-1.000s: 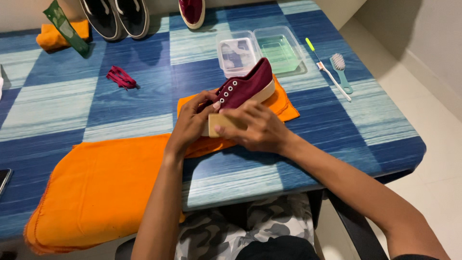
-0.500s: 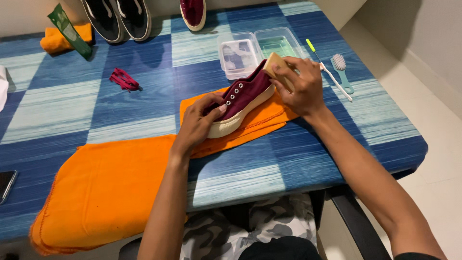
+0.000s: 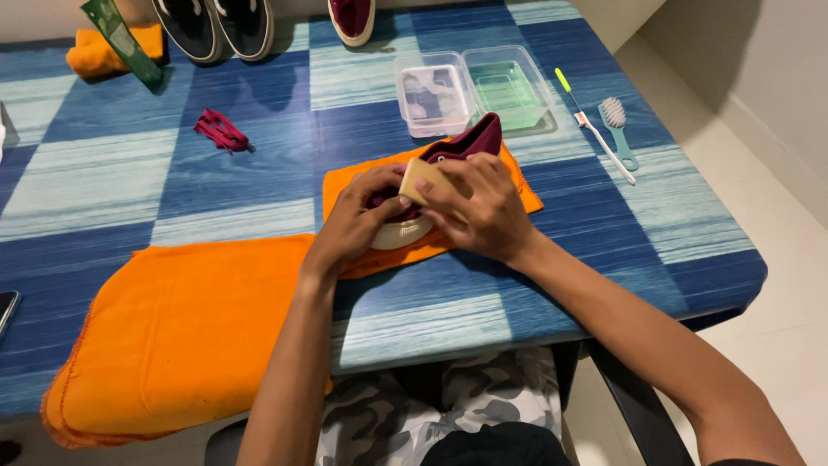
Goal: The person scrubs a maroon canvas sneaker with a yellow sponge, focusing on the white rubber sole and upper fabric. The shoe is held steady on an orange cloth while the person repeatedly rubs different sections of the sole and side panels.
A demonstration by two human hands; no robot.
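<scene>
Right hand: the right hand [image 3: 483, 207] is curled around a small beige sponge block [image 3: 420, 177] and presses it on the front of the shoe; the fingers are closed on it.
Left hand: the left hand [image 3: 362, 216] grips the toe part of the maroon shoe [image 3: 466, 145], fingers bent around it, and holds it in place.
Shoe: the maroon shoe has a white sole and lies on a small orange cloth [image 3: 517, 185], near the middle of the table; the heel points away from the person.
Cloth in front: a bigger orange towel [image 3: 181, 328] lies just beside the small cloth, on the left, and reaches the near edge of the table.
Boxes: two clear plastic containers [image 3: 474, 91] stand just behind the shoe, side by side.
Brushes: a thin toothbrush [image 3: 595, 129] and a light green brush [image 3: 617, 125] lie to the right of the containers.
Laces: a bundle of maroon laces [image 3: 222, 131] lies well apart, on the left.
Far edge: a pair of dark shoes [image 3: 216, 26] and a second maroon shoe [image 3: 352, 17] stand there.
Table: the blue checked table [image 3: 655, 233] carries everything.
</scene>
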